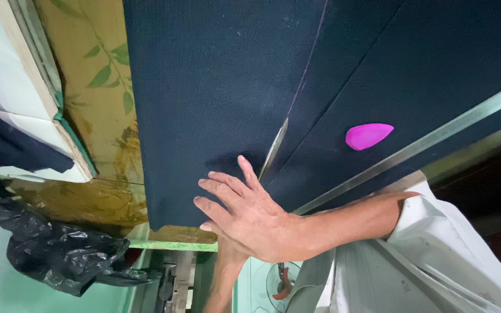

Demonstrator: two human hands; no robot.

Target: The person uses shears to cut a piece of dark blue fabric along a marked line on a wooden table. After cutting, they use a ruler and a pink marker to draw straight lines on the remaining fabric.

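The right hand, reaching out of a white sleeve, lies flat on the near edge of a large sheet of dark navy woven fabric, its fingers spread and released, grasping nothing. Just beside those fingers the silver blades of a pair of scissors stick up through a cut along a faint chalk line, and the left hand is mostly hidden under the right, so I cannot tell whether its fingers grip the handles. The fabric covers a leaf-patterned tabletop, with a pink tailor's chalk wedge and a long metal ruler resting on it.
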